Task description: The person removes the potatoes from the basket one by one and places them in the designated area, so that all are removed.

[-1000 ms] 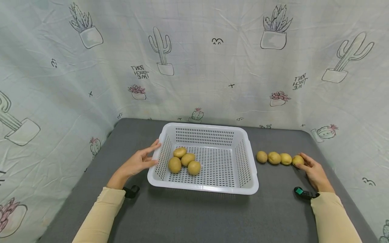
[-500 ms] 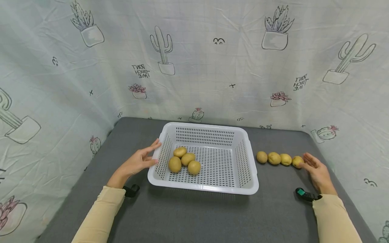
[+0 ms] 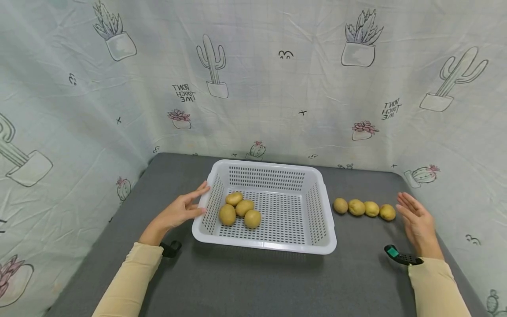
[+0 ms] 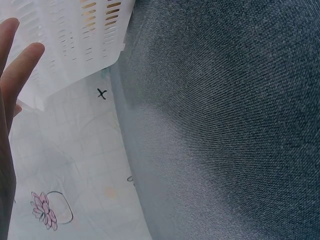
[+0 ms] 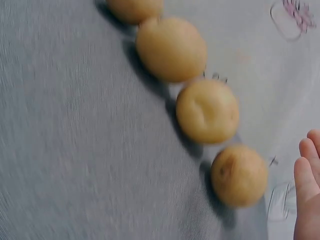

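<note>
Grey table point(image 3: 277, 284) underneath; white basket point(image 3: 261, 245) mid-table; left hand point(image 3: 182, 212) touching its left rim, fingers loosely spread; right hand point(image 3: 420, 224) beside the potato row point(image 3: 371, 209), fingers straight, holding nothing; potato clump point(image 3: 244, 208) in the basket's left half; a careless nudge could roll round spuds; table's right edge is close, near side's roomy.

Head view looks forward and down from above; close wrist views share its basket point(image 3: 264, 245) (left) and potatoes point(image 5: 204, 109) (right).
</note>
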The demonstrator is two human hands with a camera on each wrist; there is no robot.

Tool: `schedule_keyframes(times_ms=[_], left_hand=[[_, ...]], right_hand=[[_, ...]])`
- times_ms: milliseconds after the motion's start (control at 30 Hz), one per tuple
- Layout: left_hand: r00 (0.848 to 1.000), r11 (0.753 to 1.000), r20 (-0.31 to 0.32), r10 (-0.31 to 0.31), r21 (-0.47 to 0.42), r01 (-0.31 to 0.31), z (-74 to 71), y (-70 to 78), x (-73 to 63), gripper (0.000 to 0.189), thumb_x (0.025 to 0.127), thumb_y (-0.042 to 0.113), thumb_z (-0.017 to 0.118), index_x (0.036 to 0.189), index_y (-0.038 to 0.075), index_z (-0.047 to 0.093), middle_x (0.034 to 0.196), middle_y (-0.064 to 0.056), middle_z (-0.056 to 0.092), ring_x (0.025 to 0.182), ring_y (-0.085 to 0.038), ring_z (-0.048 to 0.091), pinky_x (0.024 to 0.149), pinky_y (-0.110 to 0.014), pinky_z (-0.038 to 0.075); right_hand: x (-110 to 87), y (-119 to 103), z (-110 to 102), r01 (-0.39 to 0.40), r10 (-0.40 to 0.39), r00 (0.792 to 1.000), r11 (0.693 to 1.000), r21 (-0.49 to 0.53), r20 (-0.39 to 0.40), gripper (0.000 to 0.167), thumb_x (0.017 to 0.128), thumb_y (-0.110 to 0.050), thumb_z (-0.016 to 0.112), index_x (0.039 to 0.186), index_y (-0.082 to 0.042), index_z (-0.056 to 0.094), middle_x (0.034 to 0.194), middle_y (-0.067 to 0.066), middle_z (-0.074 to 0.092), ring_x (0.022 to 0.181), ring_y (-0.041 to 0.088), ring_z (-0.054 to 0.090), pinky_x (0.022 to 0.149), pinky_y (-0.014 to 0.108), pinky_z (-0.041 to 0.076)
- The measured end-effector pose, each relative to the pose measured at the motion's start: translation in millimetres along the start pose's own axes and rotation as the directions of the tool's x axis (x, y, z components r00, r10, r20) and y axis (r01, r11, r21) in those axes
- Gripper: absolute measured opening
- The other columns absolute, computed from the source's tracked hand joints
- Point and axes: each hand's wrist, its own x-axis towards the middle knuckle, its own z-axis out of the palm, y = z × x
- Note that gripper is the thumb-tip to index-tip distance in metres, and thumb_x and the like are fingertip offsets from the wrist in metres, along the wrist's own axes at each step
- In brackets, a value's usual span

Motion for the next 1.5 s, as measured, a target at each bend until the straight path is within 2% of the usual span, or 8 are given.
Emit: schedule_keyframes(times_ms=[200,367,533,767,967,1267,1367,1500], left_hand=[[1.000,1.000,-0.011,-0.014,0.008,0.014,-0.4,2.4,-0.8,0.073,0.093,0.006,0.059,0.151,0.002,0.015,0.160,-0.006,-0.009,0.119,-0.045,0.051,0.085,-0.024,0.051],[1.000,1.000,-0.011,-0.019,0.008,0.019,-0.1,2.9,-1.6,0.073,0.093,0.007,0.059,0.151,0.002,0.014,0.160,-0.007,-0.010,0.120,-0.046,0.050,0.085,-0.023,0.051],[1.000,0.999,-0.012,-0.028,0.016,0.028,0.7,2.4,-1.3,0.073,0.093,0.009,0.059,0.151,0.003,0.015,0.160,-0.005,-0.009,0.120,-0.046,0.049,0.086,-0.023,0.050],[0.999,0.999,-0.022,-0.036,0.022,0.037,1.3,0.1,-0.7,0.073,0.093,0.010,0.060,0.152,0.004,0.016,0.160,-0.005,-0.009,0.123,-0.047,0.047,0.087,-0.023,0.049],[0.999,0.999,-0.020,-0.035,0.032,0.035,1.3,0.6,-0.6,0.073,0.093,0.011,0.061,0.151,0.003,0.017,0.160,-0.006,-0.009,0.124,-0.048,0.045,0.088,-0.022,0.048],[0.998,0.998,-0.015,-0.056,0.023,0.057,0.2,5.2,1.4,0.075,0.093,0.012,0.061,0.152,0.006,0.016,0.160,-0.002,-0.009,0.123,-0.046,0.047,0.088,-0.023,0.049],[0.998,0.998,-0.020,-0.065,0.023,0.065,-0.2,4.5,0.9,0.075,0.092,0.012,0.062,0.152,0.007,0.016,0.160,0.000,-0.008,0.123,-0.045,0.048,0.087,-0.023,0.049],[0.998,0.998,-0.025,-0.059,0.033,0.060,-0.1,2.4,0.8,0.074,0.093,0.012,0.061,0.152,0.007,0.016,0.160,-0.001,-0.008,0.123,-0.044,0.048,0.087,-0.023,0.049]], right_hand=[[2.5,-3,25,0.014,-0.004,0.998,0.984,-0.180,0.055,0.052,0.094,0.010,0.048,0.143,-0.003,0.038,0.130,-0.007,0.056,0.119,-0.001,0.052,0.091,0.008,0.039],[3.1,-4,49,0.045,-0.004,0.991,0.951,-0.305,0.134,0.054,0.094,0.009,0.048,0.145,0.000,0.034,0.134,-0.008,0.053,0.122,-0.001,0.048,0.092,0.008,0.039],[4.8,-8,77,0.100,-0.003,0.972,0.910,-0.403,0.234,0.056,0.093,0.010,0.049,0.145,0.006,0.029,0.139,-0.006,0.049,0.126,0.001,0.045,0.096,0.009,0.036],[12.1,-14,114,0.160,-0.003,0.921,0.915,-0.370,0.390,0.055,0.093,0.013,0.046,0.144,0.012,0.026,0.146,0.003,0.044,0.132,0.006,0.041,0.103,0.013,0.033],[20.2,-17,147,0.182,-0.002,0.885,0.922,-0.341,0.465,0.054,0.093,0.013,0.044,0.144,0.012,0.025,0.148,0.006,0.041,0.135,0.008,0.039,0.103,0.015,0.034],[36.1,-12,194,0.194,-0.029,0.877,0.934,-0.299,0.479,0.051,0.094,0.008,0.046,0.143,0.010,0.030,0.145,0.005,0.045,0.133,0.011,0.042,0.100,0.018,0.039],[43.7,-7,209,0.210,-0.053,0.851,0.946,-0.246,0.522,0.051,0.093,0.010,0.048,0.141,0.013,0.031,0.144,0.008,0.046,0.133,0.013,0.043,0.104,0.021,0.037],[52.3,0,227,0.189,0.003,0.812,0.944,-0.269,0.583,0.053,0.093,0.005,0.052,0.142,0.010,0.032,0.146,0.011,0.043,0.135,0.012,0.040,0.109,0.023,0.032]])
